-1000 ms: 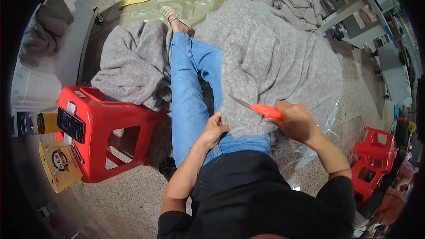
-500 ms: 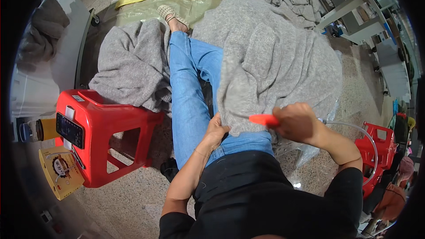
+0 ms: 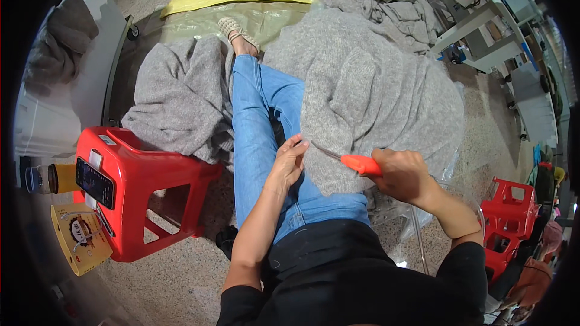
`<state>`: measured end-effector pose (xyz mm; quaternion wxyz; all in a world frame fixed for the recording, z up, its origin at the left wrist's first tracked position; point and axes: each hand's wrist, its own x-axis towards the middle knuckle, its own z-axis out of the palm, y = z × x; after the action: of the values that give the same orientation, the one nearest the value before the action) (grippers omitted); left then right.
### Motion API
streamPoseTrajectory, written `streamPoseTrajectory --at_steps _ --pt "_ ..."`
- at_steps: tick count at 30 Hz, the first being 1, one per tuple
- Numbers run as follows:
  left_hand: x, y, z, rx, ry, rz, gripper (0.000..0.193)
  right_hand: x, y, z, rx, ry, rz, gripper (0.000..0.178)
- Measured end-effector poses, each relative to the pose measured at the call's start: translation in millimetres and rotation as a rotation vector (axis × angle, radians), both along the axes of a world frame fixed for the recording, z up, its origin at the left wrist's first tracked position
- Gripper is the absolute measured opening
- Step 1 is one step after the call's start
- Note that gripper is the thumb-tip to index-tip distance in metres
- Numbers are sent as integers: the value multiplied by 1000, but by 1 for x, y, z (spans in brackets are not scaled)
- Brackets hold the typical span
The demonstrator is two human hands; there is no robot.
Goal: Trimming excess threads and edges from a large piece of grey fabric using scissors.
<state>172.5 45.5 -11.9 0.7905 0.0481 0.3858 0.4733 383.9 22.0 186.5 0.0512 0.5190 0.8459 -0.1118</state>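
Grey knit fabric (image 3: 356,78) is draped over my right leg in a large piece. My left hand (image 3: 289,160) is closed, thumb and fingertips pinching at the fabric's left edge. My right hand (image 3: 402,175) is wrapped round the orange-red handle of a slim hand tool (image 3: 360,165). The tool's thin metal shaft lies over the fabric and points left toward my left fingertips. Its exact kind is hard to make out, and the tip is too small to see clearly.
A red plastic stool (image 3: 130,193) stands at the left, with a phone (image 3: 95,182) on it and a yellow box (image 3: 80,238) beside it. A heap of grey knit (image 3: 178,93) lies behind. More red stools (image 3: 510,202) stand at right. Wheeled tables flank both sides.
My left hand has moved up along the fabric's edge, near the tool's tip. My right hand has lowered slightly, still holding the tool. The fabric's near edge has shifted toward me.
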Motion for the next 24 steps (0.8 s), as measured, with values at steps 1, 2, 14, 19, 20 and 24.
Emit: streamPoseTrajectory --at_steps 1,2,14,19,20,24 --pt "1 4 -1 5 -5 0 28 1 1 -3 5 -5 0 32" --pt "1 8 -1 28 -72 -21 28 4 3 -7 34 50 -29 32" --pt "-2 -14 -8 223 -23 -43 47 1 1 0 -248 50 -31 33" --pt "14 -20 -21 200 119 8 53 1 9 -14 -51 79 -30 34" --pt "18 -23 -22 231 264 -12 52 0 10 -18 -9 39 -53 33" --pt "24 -26 -24 256 410 7 50 -1 2 -11 10 2 47 34"
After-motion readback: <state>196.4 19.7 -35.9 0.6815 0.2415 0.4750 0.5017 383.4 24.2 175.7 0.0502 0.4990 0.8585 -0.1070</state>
